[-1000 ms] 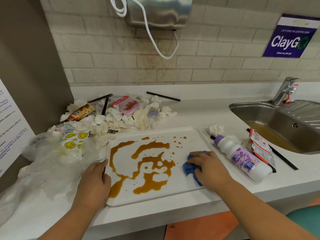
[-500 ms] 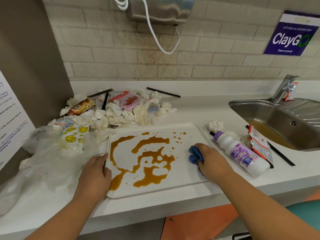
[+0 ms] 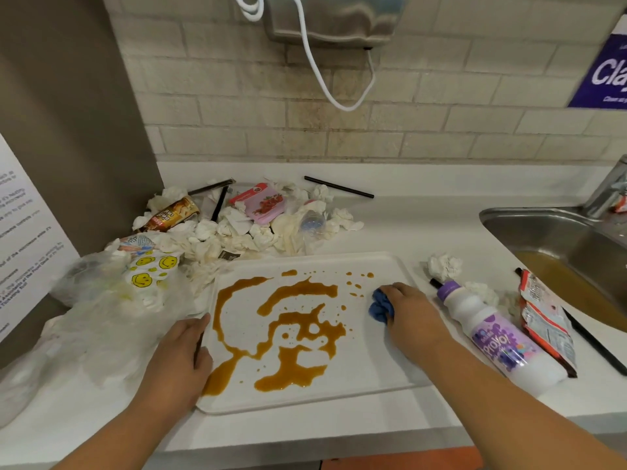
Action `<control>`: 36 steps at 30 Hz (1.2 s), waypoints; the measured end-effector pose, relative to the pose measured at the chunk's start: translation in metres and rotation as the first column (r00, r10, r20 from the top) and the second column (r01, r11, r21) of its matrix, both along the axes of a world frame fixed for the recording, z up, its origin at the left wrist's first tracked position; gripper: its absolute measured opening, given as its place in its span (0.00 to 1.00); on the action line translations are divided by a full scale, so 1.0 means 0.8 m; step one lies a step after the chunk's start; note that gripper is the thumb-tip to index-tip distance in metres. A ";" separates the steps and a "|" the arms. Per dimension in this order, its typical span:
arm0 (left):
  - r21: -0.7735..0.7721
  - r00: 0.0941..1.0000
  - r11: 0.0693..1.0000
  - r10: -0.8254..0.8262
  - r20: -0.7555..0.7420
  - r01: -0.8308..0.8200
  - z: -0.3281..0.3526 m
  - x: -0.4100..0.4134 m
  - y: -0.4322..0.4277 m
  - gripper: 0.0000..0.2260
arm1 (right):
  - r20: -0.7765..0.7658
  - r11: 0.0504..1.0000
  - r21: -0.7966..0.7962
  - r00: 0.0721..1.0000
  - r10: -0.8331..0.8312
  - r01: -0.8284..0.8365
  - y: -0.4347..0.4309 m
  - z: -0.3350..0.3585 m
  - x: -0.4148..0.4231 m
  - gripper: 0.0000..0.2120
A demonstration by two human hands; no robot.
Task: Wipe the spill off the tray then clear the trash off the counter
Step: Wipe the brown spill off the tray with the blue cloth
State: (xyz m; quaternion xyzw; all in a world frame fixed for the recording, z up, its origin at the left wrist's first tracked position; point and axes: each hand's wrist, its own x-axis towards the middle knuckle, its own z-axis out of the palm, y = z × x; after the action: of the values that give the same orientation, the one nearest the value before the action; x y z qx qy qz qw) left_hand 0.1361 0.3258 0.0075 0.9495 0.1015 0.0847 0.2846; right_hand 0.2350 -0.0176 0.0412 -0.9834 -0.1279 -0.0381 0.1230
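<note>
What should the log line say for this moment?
left hand: rests on tray edge | right hand: grips blue cloth on tray | spill: unwiped | trash: on counter

One white tray [image 3: 373,378], one blue cloth [image 3: 380,307], one white drink bottle [image 3: 492,334]. One left hand [image 3: 176,361], one right hand [image 3: 414,320], one sink [image 3: 543,225].

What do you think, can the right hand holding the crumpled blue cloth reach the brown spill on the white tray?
Probably yes. The right hand grips the crumpled blue cloth on the white tray, with only bare tray between it and the brown spill.
</note>
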 end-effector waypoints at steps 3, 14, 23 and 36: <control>-0.012 1.000 1.000 -0.024 0.011 0.024 0.001 -0.001 0.001 0.23 | -0.051 0.997 0.028 0.996 0.073 -0.072 -0.007 0.005 0.011 0.15; -0.042 0.998 0.999 0.013 0.057 -0.010 -0.003 -0.005 0.002 0.23 | -0.191 0.993 -0.113 0.981 -0.044 0.022 -0.007 0.022 0.070 0.13; -0.045 0.997 0.999 0.012 0.073 -0.009 -0.005 -0.002 0.002 0.23 | -0.156 0.995 -0.101 0.987 -0.034 0.018 -0.004 0.020 0.091 0.09; -0.056 0.997 0.998 0.009 0.079 -0.004 -0.007 -0.001 0.004 0.24 | -0.184 0.980 0.062 0.963 0.197 -0.189 0.019 0.018 0.099 0.10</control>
State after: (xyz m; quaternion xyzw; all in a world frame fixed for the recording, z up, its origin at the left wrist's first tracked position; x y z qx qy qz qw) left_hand 0.1355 0.3289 0.0019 0.9367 0.0956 0.1205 0.3145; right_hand 0.3141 -0.0021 0.0552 -0.9625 -0.2102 0.0648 0.1591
